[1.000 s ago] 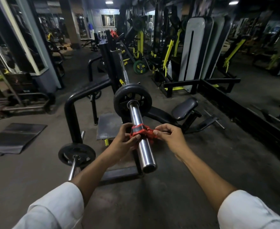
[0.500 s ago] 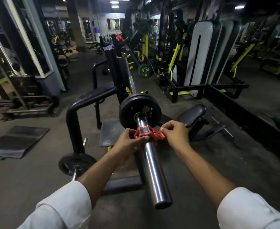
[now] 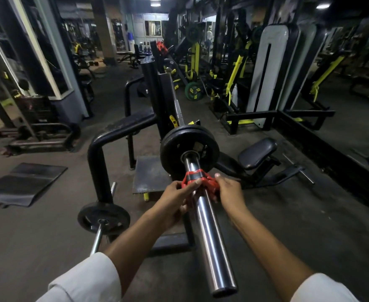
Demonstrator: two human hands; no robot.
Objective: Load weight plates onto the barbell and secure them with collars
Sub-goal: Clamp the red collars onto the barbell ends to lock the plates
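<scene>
Collar moved farther along the bar toward the plates since the earlier frames.

We see the red collar [image 3: 195, 178] now ringed around the steel bar [image 3: 205, 216], near the black plates [image 3: 174, 149] but with a short bare stretch of bar between them. The left hand [image 3: 174, 198] pinches the collar's left side with curled fingers; the right hand [image 3: 228, 189] grips its right wing. We judge the plates loaded at this end and the collar not yet seated; whether its clamp is latched we cannot tell. A second plate [image 3: 103, 217] sits on a low bar, near left.
</scene>
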